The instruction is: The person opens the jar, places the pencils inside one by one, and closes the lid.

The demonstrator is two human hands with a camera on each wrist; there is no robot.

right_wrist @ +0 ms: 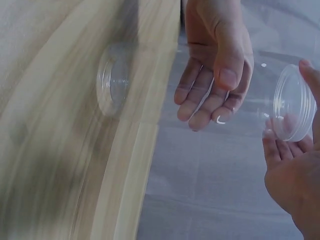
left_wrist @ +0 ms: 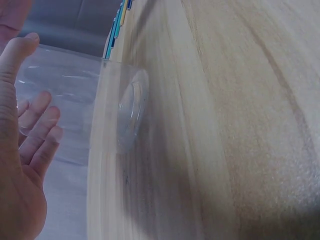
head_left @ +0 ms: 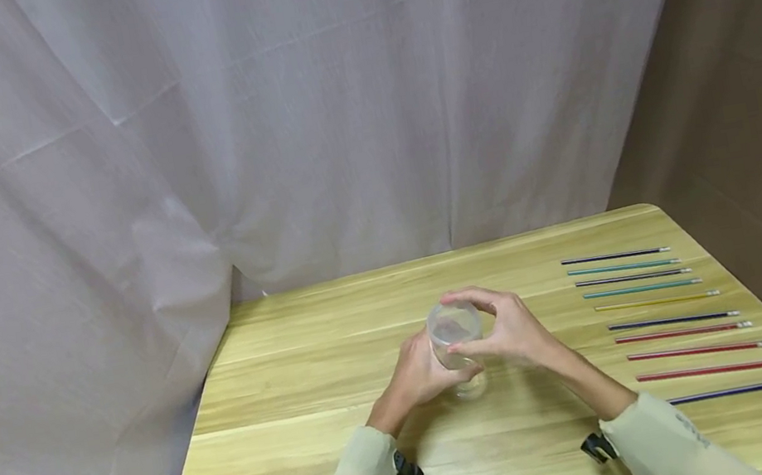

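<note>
A clear, see-through plastic jar [head_left: 471, 389] stands roughly upright between both hands, over the middle of the table. My left hand [head_left: 420, 371] holds its body, with the thumb on one side and fingers curled round the other, as the right wrist view shows of that hand [right_wrist: 212, 75]. At the top, my right hand [head_left: 513, 330] grips the round, clear lid [head_left: 454, 321] by its rim, thumb and fingers on opposite sides. The lid [right_wrist: 292, 102] sits on the jar's top end. Whether the jar's base [left_wrist: 134, 110] touches the table I cannot tell.
Several pencils in purple, green, yellow and red lie in a column on the right of the wooden table [head_left: 309, 350], such as a yellow pencil [head_left: 652, 302]. A grey curtain [head_left: 336, 152] hangs behind the table, and a brown cloth [head_left: 748, 125] on the right.
</note>
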